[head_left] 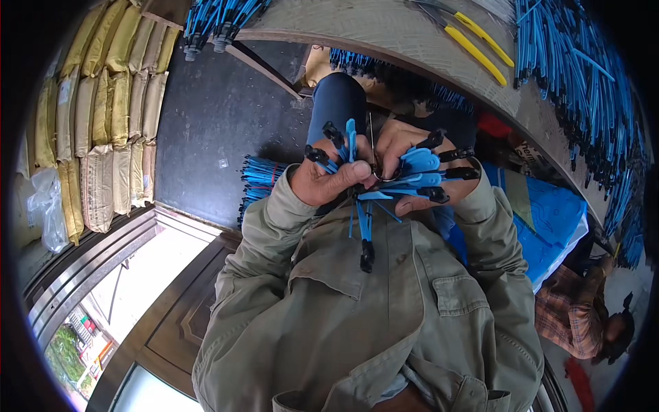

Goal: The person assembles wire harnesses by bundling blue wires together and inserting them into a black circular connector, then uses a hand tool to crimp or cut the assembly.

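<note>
In front of my chest, both hands are closed around a spread bunch of blue plastic strips with black clip-like ends [420, 162]. My left hand [331, 180] pinches the bunch near its middle, thumb on top, with a few black ends poking out above its fingers. My right hand [397, 147] is bent around the other side, its fingers meeting the left thumb. A thin wire [373, 137] stands up between the hands and seems to loop at the fingertips; its lower end is partly hidden. One strip hangs down with its black end [367, 255] over my jacket.
A wooden table [357, 24] ahead bears yellow-handled pliers [477, 48] and a large heap of blue strips [566, 75] at right. A banded bundle [261, 182] lies on the floor. Stacked sacks [103, 117] stand left. Another person [573, 309] is at the lower right.
</note>
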{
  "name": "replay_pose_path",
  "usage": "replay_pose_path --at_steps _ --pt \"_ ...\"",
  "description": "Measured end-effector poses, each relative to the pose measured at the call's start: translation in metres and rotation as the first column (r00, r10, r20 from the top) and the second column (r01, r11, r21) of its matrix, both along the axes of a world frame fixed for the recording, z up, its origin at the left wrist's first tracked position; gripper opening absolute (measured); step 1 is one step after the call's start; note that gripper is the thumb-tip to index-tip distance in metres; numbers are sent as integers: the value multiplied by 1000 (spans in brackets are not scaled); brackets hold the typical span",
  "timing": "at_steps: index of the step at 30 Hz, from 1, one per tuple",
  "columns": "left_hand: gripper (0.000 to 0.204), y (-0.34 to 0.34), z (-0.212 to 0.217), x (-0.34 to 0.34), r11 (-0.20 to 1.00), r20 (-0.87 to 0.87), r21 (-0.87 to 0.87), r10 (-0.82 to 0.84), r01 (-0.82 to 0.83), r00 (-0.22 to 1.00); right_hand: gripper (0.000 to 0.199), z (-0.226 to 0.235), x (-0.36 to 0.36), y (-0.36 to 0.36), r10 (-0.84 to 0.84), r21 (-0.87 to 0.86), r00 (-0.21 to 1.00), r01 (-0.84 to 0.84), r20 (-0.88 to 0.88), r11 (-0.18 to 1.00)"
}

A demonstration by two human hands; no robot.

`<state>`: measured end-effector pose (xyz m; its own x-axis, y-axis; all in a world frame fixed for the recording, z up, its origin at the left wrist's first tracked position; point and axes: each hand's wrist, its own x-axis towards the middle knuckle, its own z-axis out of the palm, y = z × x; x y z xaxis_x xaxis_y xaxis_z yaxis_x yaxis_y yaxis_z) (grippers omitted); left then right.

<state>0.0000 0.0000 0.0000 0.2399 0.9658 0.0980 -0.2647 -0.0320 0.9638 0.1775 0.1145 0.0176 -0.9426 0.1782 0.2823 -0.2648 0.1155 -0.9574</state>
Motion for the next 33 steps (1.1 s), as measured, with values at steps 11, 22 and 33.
replay_pose_path --at_steps 11,22,33 --pt "39 3 0 -4 986 -39 -161 -42 35 998 31 -1 -4 2 34 57 994 -28 -104 998" --pt "18 3 2 2 995 -64 -1 102 -102 993 35 -4 -1 1 -146 -53 989 145 -34 988" --pt "18 -16 -5 26 874 -224 260 469 -411 855 50 -17 10 -8 -287 -137 958 283 -6 949"
